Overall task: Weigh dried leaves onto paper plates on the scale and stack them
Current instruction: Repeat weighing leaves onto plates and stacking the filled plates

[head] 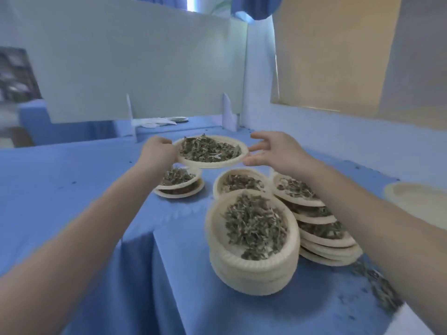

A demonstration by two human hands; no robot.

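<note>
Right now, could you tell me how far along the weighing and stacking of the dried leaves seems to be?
Well along: four stacks of filled paper plates stand on the blue tablecloth, the nearest stack and the right stack being tallest. In hand: the left hand grips another filled plate by its rim, the right hand open at the opposite edge. Left: setting it on a stack. Empty plates wait at right; no scale shows.

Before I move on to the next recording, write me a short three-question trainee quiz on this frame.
1. True or false: the left hand grips the rim of the filled plate.
2. Which stack of filled plates looks taller? A: the far-left stack; B: the nearest stack.
3. Fill in: the table is covered with a ___ cloth.

Key: 1 true. 2 B. 3 blue. The right hand has its fingers spread at the plate's other edge.
</note>
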